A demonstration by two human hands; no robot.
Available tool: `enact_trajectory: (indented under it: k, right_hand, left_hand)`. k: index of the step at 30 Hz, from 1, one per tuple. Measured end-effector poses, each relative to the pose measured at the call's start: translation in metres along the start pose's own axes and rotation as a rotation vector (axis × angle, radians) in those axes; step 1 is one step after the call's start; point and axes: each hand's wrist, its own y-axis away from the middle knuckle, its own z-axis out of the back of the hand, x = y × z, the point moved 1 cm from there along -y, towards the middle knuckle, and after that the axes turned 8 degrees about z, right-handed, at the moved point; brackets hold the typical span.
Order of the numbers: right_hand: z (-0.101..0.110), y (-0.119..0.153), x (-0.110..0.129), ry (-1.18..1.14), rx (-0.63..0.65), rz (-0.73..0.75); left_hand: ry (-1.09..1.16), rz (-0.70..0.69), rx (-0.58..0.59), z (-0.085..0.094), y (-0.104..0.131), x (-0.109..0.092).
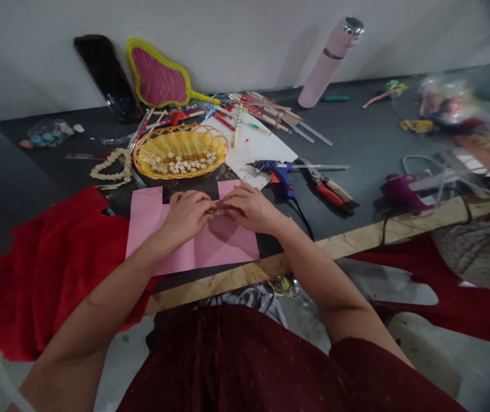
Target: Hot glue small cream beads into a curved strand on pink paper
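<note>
A pink paper [176,257] lies at the table's front edge. Above it my left hand [190,213] and my right hand [251,207] face each other, fingers bent together. Between their fingertips runs a short row of small beige pieces [216,212], pinched at both ends; the fingers cover part of it. Just behind the hands, a yellow oval basket [180,137] holds many small pale pieces. A heart-shaped ring of similar pieces [103,173] rests to the basket's left. A blue glue gun [285,182] lies beyond my right hand.
Red-handled pliers [331,191], white paper [262,146] and scattered sticks [266,109] lie on the table. Along the wall stand a phone [110,77], a pink bottle [326,66] and a yellow-edged fan [159,77]. Red cloth [64,269] is at left, a purple glue gun [406,191] at right.
</note>
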Motion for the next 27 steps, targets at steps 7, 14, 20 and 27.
enact_trajectory:
  k: [7,14,20,27]
  right_hand:
    - [0.008,-0.003,-0.002,-0.020,-0.038,0.077]
    - [0.010,-0.003,0.001,-0.030,-0.025,0.070]
    - [0.006,-0.001,-0.001,-0.024,-0.033,0.055]
    - [0.005,0.000,-0.001,-0.029,0.002,0.018]
  left_hand:
    - [0.038,-0.034,0.011,-0.001,-0.002,0.006]
    - [0.052,-0.019,-0.010,-0.001,-0.001,0.005]
    - [0.044,-0.009,-0.008,-0.001,0.000,0.003]
    - [0.053,-0.015,0.001,-0.002,-0.001,0.005]
